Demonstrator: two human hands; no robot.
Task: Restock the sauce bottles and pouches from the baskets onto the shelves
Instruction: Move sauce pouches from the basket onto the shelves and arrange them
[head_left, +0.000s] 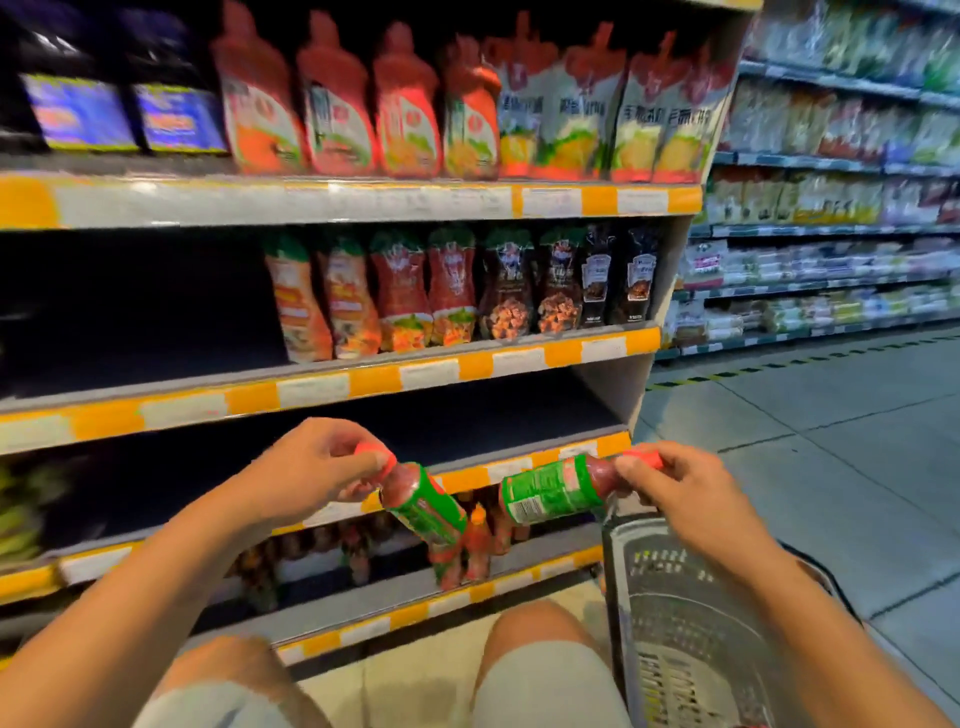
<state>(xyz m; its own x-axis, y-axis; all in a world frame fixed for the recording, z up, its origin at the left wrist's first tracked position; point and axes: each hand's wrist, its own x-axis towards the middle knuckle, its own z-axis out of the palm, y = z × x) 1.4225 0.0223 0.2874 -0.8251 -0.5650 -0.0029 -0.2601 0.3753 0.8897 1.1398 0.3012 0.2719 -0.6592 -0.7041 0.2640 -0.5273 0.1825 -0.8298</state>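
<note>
No legible text anywhere; motion blur throughout. Large dark characters on white pouches (597, 104), top shelf, well above hands: blurred, unreadable. Fine white print on green label of bottle (550, 491) gripped by right hand (680, 493): too small to read. Label on bottle (423, 506) gripped by left hand (311, 467): smeared. White price tags on yellow shelf strip (431, 371) above hands: blank blur. Blue labels (78, 111) far upper left: indistinct.
</note>
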